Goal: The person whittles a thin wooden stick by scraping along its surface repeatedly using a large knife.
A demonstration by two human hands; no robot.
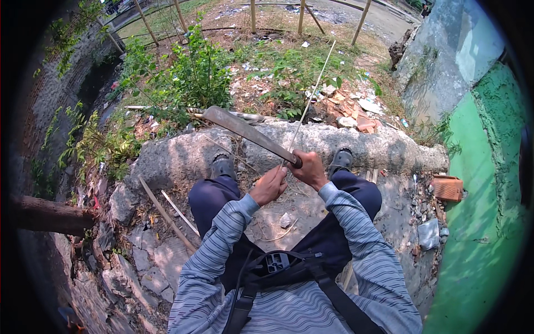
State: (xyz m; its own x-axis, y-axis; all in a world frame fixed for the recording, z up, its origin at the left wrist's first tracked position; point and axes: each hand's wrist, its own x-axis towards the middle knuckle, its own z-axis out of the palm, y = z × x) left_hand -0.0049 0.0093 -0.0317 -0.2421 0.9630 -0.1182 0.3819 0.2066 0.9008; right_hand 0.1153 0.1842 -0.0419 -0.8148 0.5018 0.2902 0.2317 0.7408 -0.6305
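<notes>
In front of my knees my right hand (310,168) grips the dark handle of a machete (245,130). Its broad, worn blade slants up to the left and ends in a blunt tip. My left hand (269,186) is closed just beside it, fingers pinched on the lower end of a long, thin, pale stick (312,93). That stick rises away from me to the upper right, passing the machete close to its handle. My fingers hide the exact spot where the two meet.
My feet rest by a rough concrete ledge (389,146). Loose sticks (165,214) lie at left, near a cut log (55,215). An orange-brown block (447,188) sits beside the green wall (473,234). Beyond the ledge are leafy plants (200,72) and brick rubble (347,108).
</notes>
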